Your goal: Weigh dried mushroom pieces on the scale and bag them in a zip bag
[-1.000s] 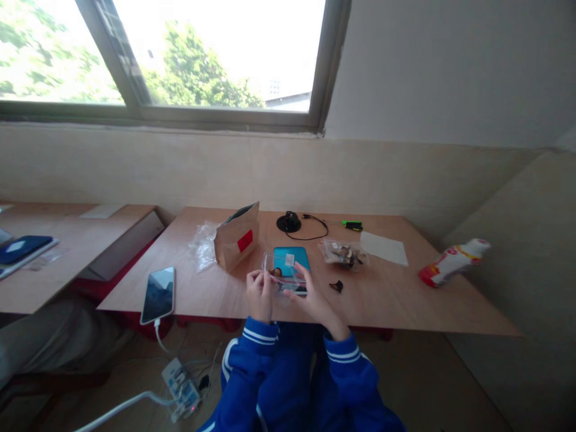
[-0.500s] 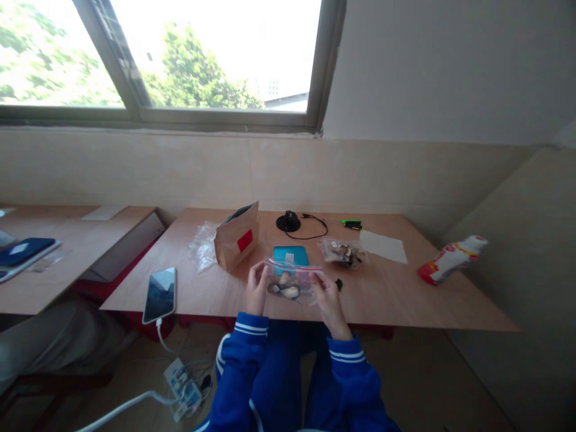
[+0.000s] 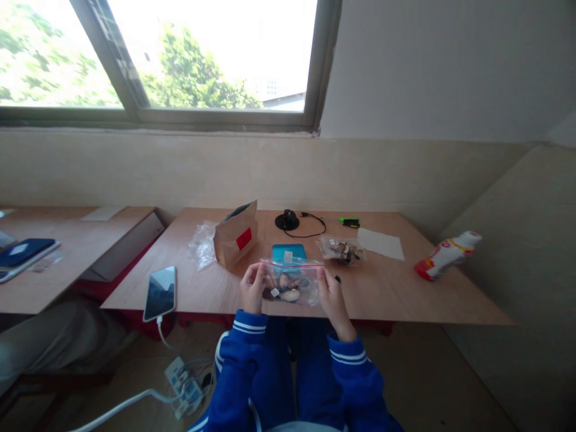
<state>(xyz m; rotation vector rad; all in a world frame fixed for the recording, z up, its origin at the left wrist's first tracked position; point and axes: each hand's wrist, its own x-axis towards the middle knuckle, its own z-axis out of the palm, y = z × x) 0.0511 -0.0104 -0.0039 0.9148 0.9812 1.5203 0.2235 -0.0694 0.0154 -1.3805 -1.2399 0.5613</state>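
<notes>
Between my hands hangs a clear zip-lock bag with a red line along its top and several brown and pale pieces, perhaps dried mushrooms, inside. My left hand pinches its upper left corner. At the upper right corner, my right hand grips it between thumb and fingers. Behind the bag, partly covered by it, lies a blue box with a white label. A second clear bag of similar pieces rests on the table beyond my right hand. Whether the held bag's seal is closed, I cannot tell.
On the table stand a brown paper pouch and crumpled clear plastic. A phone on a cable lies left. Behind are a black round stand, a screwdriver and white paper. A red-white bottle leans right.
My hands have moved slightly apart, stretching the bag's top edge straighter. The bag now faces me more fully, and its pieces show more clearly.
</notes>
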